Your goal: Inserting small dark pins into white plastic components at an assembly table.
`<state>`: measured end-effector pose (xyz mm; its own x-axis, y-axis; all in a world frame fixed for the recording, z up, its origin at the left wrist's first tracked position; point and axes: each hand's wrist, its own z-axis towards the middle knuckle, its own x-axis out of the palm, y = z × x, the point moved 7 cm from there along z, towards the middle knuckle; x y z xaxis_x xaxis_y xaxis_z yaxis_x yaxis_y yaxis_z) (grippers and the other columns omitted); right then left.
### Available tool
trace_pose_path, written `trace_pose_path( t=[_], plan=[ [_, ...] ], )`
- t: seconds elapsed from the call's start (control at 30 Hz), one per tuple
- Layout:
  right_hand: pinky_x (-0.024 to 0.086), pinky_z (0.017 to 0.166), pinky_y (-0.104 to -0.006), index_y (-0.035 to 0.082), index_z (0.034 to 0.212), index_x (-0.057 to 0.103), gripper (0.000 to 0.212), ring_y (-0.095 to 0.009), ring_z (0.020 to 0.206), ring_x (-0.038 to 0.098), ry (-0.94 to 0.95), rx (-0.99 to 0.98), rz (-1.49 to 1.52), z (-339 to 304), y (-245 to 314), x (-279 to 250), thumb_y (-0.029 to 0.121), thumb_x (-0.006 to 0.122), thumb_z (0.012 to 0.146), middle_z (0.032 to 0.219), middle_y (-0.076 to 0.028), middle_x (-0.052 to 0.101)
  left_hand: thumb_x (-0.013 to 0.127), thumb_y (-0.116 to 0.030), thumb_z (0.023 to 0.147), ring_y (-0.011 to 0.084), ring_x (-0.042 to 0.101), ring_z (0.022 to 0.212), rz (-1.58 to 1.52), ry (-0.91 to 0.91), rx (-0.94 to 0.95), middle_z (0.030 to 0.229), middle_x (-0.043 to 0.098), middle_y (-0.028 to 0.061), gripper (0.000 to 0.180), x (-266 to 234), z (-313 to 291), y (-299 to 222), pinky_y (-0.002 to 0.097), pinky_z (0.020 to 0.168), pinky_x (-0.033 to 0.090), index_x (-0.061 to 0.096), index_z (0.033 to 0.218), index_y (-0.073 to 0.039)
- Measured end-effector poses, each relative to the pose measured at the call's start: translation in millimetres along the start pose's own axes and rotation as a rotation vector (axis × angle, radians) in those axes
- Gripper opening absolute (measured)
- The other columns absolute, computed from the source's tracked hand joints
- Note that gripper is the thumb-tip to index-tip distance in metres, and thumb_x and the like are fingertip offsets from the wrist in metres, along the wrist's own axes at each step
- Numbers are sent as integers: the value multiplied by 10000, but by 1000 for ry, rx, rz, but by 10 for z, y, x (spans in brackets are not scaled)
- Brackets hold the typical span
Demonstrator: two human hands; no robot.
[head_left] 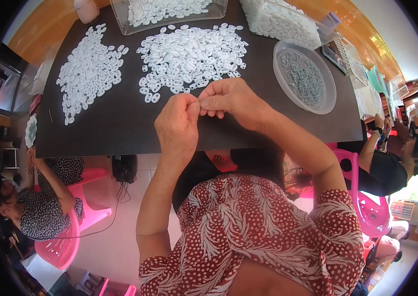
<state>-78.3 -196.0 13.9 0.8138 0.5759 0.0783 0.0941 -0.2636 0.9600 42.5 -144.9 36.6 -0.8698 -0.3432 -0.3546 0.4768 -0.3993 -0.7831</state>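
My left hand (178, 121) and my right hand (233, 101) meet above the near part of the dark table (105, 138), their fingertips pinched together. Whatever lies between the fingertips is too small and too covered to make out. Just beyond them spreads a heap of small white oval plastic pieces with holes (191, 54). A second, narrower pile of similar white pieces (88, 71) lies to the left. Right of my right hand stands a round clear plastic tub (329, 101) with many small grey-green metal-looking parts (303, 79) inside.
Two clear bins of white pieces stand at the far edge, one in the middle (169, 27) and one to the right (280, 22). A phone-like dark object (335, 60) lies beside the tub. People sit on pink chairs at left (66, 241) and right (369, 212).
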Motion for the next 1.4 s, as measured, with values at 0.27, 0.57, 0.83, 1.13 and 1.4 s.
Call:
trace_pose_path(
  t=[0.27, 0.57, 0.83, 1.13, 1.4],
  plan=[
    [456, 611, -213, -13, 911, 587, 156, -75, 693, 550, -281, -390, -295, -60, 131, 38, -11, 648, 767, 797, -31, 594, 582, -93, 846, 79, 483, 559, -433, 47, -547, 658, 563, 20, 87, 77, -86, 360, 232, 503, 386, 578, 820, -10],
    [464, 590, -282, 33, 941, 550, 228, -177, 671, 561, -349, -858, -844, -163, 296, 153, -39, 633, 741, 823, -74, 556, 589, -179, 890, 33, 407, 522, -397, 66, -623, 658, 539, -18, 164, 116, -45, 460, 178, 452, 299, 590, 817, -32],
    [440, 666, -419, 27, 874, 524, 155, -334, 772, 549, -462, -805, -897, -74, 244, -106, -12, 601, 745, 774, -131, 584, 599, -108, 817, 250, 585, 608, 422, 34, 0, 686, 591, 113, 77, 54, 404, 318, 355, 580, 447, 605, 849, -38],
    [464, 654, -367, 11, 868, 548, 123, -274, 725, 578, -456, -632, -744, -118, 248, -141, 10, 615, 765, 761, -118, 599, 621, -108, 806, 244, 582, 637, 241, -33, 7, 744, 607, 103, 84, -85, 348, 356, 350, 577, 448, 646, 861, -49],
    [481, 645, -255, -22, 903, 574, 137, -102, 715, 575, -345, -425, -260, -175, 145, -77, 24, 635, 790, 788, -56, 607, 642, -85, 844, 35, 499, 638, -391, 121, -442, 761, 590, -21, 163, 119, -91, 226, 171, 537, 380, 645, 976, 11]
  ],
)
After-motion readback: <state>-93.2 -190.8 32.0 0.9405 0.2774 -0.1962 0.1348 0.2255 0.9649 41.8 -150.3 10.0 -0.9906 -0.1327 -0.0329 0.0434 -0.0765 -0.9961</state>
